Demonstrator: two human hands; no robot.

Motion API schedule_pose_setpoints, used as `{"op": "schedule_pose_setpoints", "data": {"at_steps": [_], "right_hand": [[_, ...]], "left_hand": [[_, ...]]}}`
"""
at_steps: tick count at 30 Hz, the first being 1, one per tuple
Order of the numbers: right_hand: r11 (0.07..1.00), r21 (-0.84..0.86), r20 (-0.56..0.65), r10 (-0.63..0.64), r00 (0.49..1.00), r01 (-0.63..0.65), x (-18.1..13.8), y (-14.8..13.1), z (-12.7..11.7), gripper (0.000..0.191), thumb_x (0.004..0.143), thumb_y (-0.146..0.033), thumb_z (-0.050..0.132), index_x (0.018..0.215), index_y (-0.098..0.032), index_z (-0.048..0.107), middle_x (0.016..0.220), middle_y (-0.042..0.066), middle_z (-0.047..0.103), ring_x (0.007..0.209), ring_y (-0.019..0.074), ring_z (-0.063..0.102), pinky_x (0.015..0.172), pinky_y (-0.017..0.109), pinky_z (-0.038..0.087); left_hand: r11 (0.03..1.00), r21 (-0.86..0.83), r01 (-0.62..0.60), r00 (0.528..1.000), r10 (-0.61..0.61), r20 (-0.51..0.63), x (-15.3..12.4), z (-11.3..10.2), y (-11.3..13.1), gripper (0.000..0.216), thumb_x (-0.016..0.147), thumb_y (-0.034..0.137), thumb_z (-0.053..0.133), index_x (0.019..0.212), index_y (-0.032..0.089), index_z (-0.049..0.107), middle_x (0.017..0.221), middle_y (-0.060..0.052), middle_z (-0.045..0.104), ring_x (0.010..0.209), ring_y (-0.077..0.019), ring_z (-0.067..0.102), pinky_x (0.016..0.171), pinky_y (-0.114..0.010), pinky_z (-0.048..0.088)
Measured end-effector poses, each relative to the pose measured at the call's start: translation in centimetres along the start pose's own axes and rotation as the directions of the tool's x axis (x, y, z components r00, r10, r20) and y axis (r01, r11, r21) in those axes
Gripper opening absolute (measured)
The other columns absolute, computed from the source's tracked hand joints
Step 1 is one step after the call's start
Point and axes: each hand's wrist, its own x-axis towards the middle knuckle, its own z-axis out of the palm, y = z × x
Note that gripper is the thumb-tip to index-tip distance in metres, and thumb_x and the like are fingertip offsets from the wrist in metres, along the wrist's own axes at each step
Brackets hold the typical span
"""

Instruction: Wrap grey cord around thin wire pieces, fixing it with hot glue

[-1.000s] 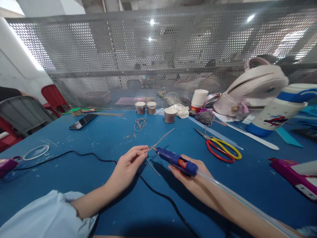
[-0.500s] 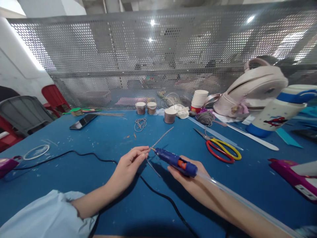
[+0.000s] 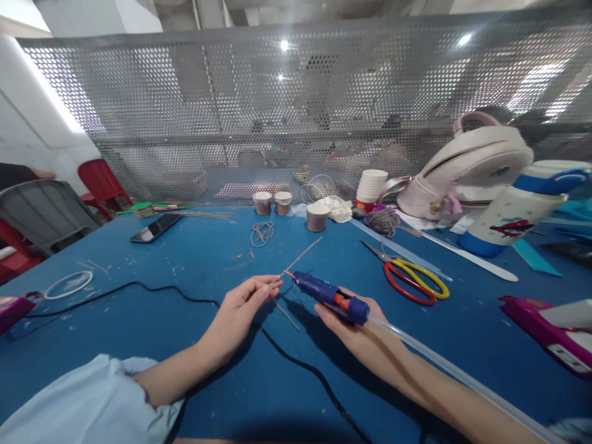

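Note:
My left hand (image 3: 240, 305) pinches thin brownish sticks (image 3: 300, 253) where they cross, just above the blue table (image 3: 194, 345). My right hand (image 3: 356, 327) is wrapped round a blue glue gun (image 3: 328, 296) with an orange trigger. A clear glue stick (image 3: 444, 364) runs out of its back along my forearm. The gun's nozzle points left and sits right by the crossing of the sticks, near my left fingertips. The gun's black cord (image 3: 296, 364) trails across the table under my left wrist.
Red and yellow scissors (image 3: 411, 280) lie to the right. At the back stand small cups (image 3: 272, 201), stacked paper cups (image 3: 371, 185), a ball of twine (image 3: 383, 220), a pale bag (image 3: 476, 160) and a white-blue bottle (image 3: 513, 213). A phone (image 3: 155, 227) and a wire ring (image 3: 68, 284) lie left. A mesh screen closes the far edge.
The glue gun's nozzle has shifted slightly right of the stick crossing; my left hand keeps its pinch. Little else has moved.

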Motion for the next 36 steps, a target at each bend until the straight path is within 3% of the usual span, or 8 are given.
{"op": "schedule_pose_setpoints", "data": {"at_steps": [3, 9, 12, 22, 36], "right_hand": [[1.000, -0.018, 0.020, -0.017, 1.000, 0.018, -0.1, -0.3, 0.1, 0.025, 0.077, -0.037, 0.054, 0.061, -0.020, 0.047, 0.051, -0.005, 0.046, 0.044, 0.0097, 0.038, 0.044, 0.022, 0.036], [0.999, 0.037, -0.046, 0.019, 0.999, -0.017, 0.0, 0.6, 0.0, 0.025, 0.080, -0.041, 0.054, 0.067, -0.020, 0.053, 0.056, -0.003, 0.050, 0.050, 0.0113, 0.044, 0.049, 0.022, 0.039], [1.000, 0.021, -0.006, 0.015, 1.000, -0.014, 0.0, 0.4, -0.1, 0.025, 0.080, -0.040, 0.054, 0.066, -0.020, 0.051, 0.055, -0.004, 0.049, 0.049, 0.0111, 0.043, 0.048, 0.022, 0.039], [0.983, -0.041, 0.071, -0.173, 0.982, 0.176, -0.6, -0.6, 0.5, 0.024, 0.082, -0.031, 0.051, 0.061, -0.020, 0.044, 0.056, -0.003, 0.049, 0.048, 0.0092, 0.043, 0.047, 0.021, 0.036], [0.986, -0.052, 0.068, -0.156, 0.986, 0.159, -0.7, -0.5, 0.5, 0.024, 0.082, -0.033, 0.052, 0.062, -0.019, 0.049, 0.054, -0.003, 0.049, 0.047, 0.0093, 0.042, 0.046, 0.022, 0.035]], "left_hand": [[0.999, -0.042, 0.011, 1.000, -0.011, 0.004, 0.1, 0.0, 0.0, 0.022, 0.084, 0.036, 0.054, 0.080, 0.017, 0.066, 0.122, -0.009, 0.061, 0.113, -0.0211, 0.055, 0.101, -0.037, 0.038], [0.998, -0.052, 0.024, 1.000, -0.024, -0.008, 0.0, -0.1, -0.1, 0.021, 0.083, 0.036, 0.056, 0.083, 0.017, 0.067, 0.121, -0.008, 0.061, 0.112, -0.0208, 0.055, 0.101, -0.037, 0.038], [0.998, -0.060, 0.021, 1.000, -0.021, 0.002, 0.0, 0.0, 0.0, 0.022, 0.083, 0.036, 0.056, 0.080, 0.017, 0.066, 0.120, -0.009, 0.062, 0.113, -0.0212, 0.054, 0.101, -0.038, 0.038], [0.999, -0.026, 0.020, 1.000, -0.021, -0.012, 0.0, 0.0, 0.0, 0.025, 0.082, 0.038, 0.056, 0.081, 0.015, 0.067, 0.119, -0.011, 0.061, 0.108, -0.0224, 0.054, 0.099, -0.039, 0.037], [0.999, 0.030, -0.012, 1.000, 0.012, -0.003, 0.0, -0.1, -0.1, 0.025, 0.084, 0.036, 0.053, 0.077, 0.016, 0.065, 0.119, -0.011, 0.060, 0.109, -0.0231, 0.053, 0.098, -0.038, 0.035]]}}
